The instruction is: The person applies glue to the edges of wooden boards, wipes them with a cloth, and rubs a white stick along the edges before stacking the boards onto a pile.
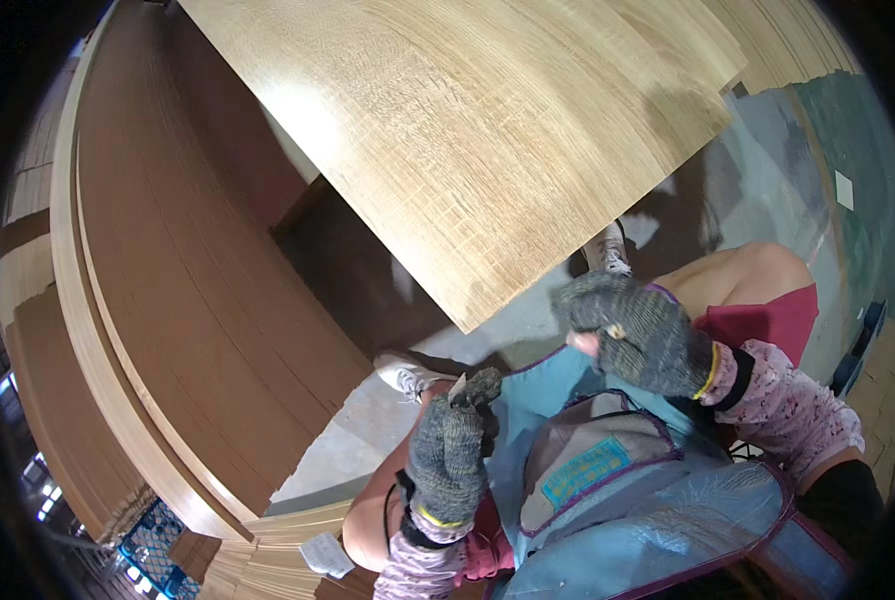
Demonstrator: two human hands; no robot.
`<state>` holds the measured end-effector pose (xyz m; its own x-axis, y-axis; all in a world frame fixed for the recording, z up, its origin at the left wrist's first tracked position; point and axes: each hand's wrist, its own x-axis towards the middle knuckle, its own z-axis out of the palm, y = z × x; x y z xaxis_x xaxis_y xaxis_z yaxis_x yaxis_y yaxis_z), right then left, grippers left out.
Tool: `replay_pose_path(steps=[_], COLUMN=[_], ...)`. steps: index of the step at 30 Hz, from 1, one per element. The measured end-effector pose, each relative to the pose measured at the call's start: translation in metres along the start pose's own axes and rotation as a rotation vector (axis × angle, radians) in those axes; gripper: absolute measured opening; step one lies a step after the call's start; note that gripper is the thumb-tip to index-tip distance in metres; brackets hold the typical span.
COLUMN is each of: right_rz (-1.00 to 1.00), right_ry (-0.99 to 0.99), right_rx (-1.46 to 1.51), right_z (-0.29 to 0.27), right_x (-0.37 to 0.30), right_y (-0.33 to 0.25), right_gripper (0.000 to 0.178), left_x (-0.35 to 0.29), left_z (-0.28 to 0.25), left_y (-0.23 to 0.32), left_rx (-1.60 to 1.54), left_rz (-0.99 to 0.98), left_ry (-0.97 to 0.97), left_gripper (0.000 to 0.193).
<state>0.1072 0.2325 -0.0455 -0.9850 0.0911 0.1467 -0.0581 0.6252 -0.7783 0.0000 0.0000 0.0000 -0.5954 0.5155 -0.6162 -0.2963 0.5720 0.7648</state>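
- Left hand (450, 455), in a grey knit glove, is low in the middle, above the left knee. Its fingers (480, 388) are pinched together on a small dark object (465, 393), too small to tell what it is.
- Right hand (640, 330), gloved the same, is up at the top edge of the blue apron (608, 480). Its fingers are curled shut on a small pale bit (616, 331); what that is I cannot tell.
- The two hands are apart, with the apron's bib between them.
- A big pale wood sheet (468, 130) fills the top of the view, its near corner pointing down just above the right hand, not touching it.
- A stack of brown sheets (188, 280) curves along the left.
- Two pale shoes on the grey floor (368, 440): one (403, 374) near the left hand, one (608, 250) under the pale sheet's edge.
- A blue crate (153, 550) sits low left.
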Motion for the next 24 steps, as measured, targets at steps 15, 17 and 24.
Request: replay_pose_path(steps=[15, 17, 24], right_rz=[0.551, 0.613, 0.681], right_ry=[0.086, 0.098, 0.055], right_rx=[0.304, 0.382, 0.339], right_z=[0.032, 0.033, 0.031], right_x=[0.025, 0.026, 0.024], right_y=[-0.002, -0.002, 0.002], right_gripper=[0.017, 0.017, 0.018], left_x=[0.029, 0.03, 0.029], left_z=[0.015, 0.014, 0.019], left_y=[-0.024, -0.023, -0.02], left_rx=[0.205, 0.164, 0.201], left_rz=[0.243, 0.244, 0.284], left_ry=[-0.257, -0.253, -0.263], left_gripper=[0.026, 0.026, 0.027])
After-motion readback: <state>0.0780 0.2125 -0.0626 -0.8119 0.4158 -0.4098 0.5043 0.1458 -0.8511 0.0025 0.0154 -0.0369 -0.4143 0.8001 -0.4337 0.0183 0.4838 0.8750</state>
